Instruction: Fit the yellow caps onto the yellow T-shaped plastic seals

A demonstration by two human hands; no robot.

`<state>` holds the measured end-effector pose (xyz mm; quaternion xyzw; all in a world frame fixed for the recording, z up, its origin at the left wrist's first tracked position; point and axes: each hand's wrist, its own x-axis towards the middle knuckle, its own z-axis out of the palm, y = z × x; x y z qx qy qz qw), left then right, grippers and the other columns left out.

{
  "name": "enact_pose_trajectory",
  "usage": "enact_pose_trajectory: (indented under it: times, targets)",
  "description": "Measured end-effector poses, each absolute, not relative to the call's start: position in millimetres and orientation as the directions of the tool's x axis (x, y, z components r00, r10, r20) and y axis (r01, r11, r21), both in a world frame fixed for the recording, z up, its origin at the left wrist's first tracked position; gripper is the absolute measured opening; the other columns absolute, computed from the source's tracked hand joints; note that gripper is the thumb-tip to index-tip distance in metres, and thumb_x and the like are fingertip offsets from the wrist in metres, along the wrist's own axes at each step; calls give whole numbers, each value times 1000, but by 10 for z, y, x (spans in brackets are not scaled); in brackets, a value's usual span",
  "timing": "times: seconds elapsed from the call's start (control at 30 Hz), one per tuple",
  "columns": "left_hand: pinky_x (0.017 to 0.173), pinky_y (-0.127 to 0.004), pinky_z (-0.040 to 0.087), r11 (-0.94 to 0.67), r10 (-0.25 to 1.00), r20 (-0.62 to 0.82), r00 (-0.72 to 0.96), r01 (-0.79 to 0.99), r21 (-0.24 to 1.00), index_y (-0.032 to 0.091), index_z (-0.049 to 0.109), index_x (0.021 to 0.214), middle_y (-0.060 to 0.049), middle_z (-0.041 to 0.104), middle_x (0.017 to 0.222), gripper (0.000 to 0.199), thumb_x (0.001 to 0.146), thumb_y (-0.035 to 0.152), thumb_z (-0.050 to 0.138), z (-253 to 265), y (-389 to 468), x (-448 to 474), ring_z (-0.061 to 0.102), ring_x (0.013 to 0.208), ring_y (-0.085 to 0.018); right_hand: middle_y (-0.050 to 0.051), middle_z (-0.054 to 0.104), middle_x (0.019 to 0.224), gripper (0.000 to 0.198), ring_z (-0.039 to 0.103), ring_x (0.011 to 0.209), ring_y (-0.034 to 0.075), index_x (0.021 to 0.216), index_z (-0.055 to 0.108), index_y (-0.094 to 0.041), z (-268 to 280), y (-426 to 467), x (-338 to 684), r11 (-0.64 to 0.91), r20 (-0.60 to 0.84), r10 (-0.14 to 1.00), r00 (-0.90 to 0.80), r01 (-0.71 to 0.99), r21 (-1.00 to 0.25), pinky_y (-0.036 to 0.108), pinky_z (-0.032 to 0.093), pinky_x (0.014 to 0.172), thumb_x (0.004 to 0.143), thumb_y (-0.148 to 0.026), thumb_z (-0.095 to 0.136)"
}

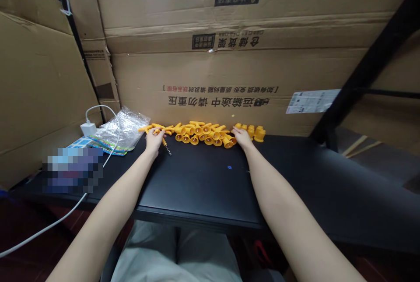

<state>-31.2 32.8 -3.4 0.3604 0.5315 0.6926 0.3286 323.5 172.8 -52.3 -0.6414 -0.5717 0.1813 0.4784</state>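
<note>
At the far side of the black table, my left hand (pixel 153 139) is closed around a yellow corkscrew (pixel 164 141); its metal spiral points down toward me. More yellow T-shaped handles (pixel 168 129) lie right beside that hand. A heap of yellow corkscrews with bell-shaped sleeves (pixel 194 140) spreads across the middle, many of the open bell ends facing me. My right hand (pixel 243 137) is at the heap's right end, fingers bent against a yellow bell-shaped sleeve, which they partly hide. Several loose yellow sleeves (pixel 259 133) stand just to its right.
Cardboard (pixel 210 72) walls off the back of the black table (pixel 200 181). On the left are clear plastic bags (pixel 123 126), a white charger (pixel 88 129) with its cable, and a blurred bluish object (pixel 74 170). A small blue spot (pixel 229 167) lies mid-table. A black post (pixel 367 58) rises at right.
</note>
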Motion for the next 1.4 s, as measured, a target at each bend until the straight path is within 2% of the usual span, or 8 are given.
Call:
enact_pose_trajectory:
  times: [0.1,0.23,0.37,0.47,0.6,0.77,1.0,1.4]
  targets:
    - [51,-18,44,-179,836,126,-534,-48,983,15,54,96,3,58,64,23,75,9,62,-24,315,-319,57,53,-8,17,45,137,45,49,123,26,121,63,-14,-511,1588,3213,151,413,839,354,579,-801,39,32,109,82,-33,53]
    - [46,-17,41,-158,850,126,-512,-20,987,15,50,108,2,60,65,32,77,10,56,-48,318,-326,54,46,-7,16,44,133,46,61,94,20,124,58,-17,-415,1363,3087,272,559,736,382,590,-760,39,43,98,82,-34,51]
    - [53,-22,48,-160,868,138,-476,-6,987,15,51,108,1,60,68,34,74,8,53,-101,343,-334,59,50,-10,14,50,119,35,54,107,24,115,56,-18,-259,1153,2877,382,672,635,381,601,-702,42,40,101,84,-33,50]
    - [64,-30,53,-133,904,181,-388,148,980,15,58,94,-3,63,73,25,71,7,53,-140,343,-357,64,58,-14,13,52,114,33,53,108,24,116,51,-19,-141,993,2702,433,691,630,356,577,-692,41,42,97,87,-33,47]
    - [89,-40,49,-186,905,383,-185,638,748,21,65,84,-7,67,89,24,65,7,59,-161,298,-415,66,88,-26,13,53,116,48,60,94,20,127,40,-18,-15,780,2449,516,666,700,257,462,-721,36,48,87,84,-36,53]
    - [85,-41,48,-86,937,338,-88,881,465,24,63,87,-8,64,86,23,68,11,61,-128,246,-476,63,87,-28,12,59,114,45,61,96,23,119,49,-19,39,564,2188,612,690,724,-15,475,-633,39,49,88,78,-30,63]
    - [77,-33,46,-190,895,446,-20,888,420,24,58,83,-4,62,80,20,66,15,61,-55,196,-501,60,81,-23,11,63,113,36,61,102,26,111,61,-18,-100,486,2119,702,574,694,-434,583,-408,46,47,93,75,-13,66]
    - [68,-26,42,-386,865,499,44,693,608,22,56,79,2,57,72,18,61,18,57,-14,172,-421,50,66,-15,11,62,111,39,60,102,24,113,63,-18,-147,512,2100,742,542,658,-522,572,-351,46,46,93,76,-5,64]
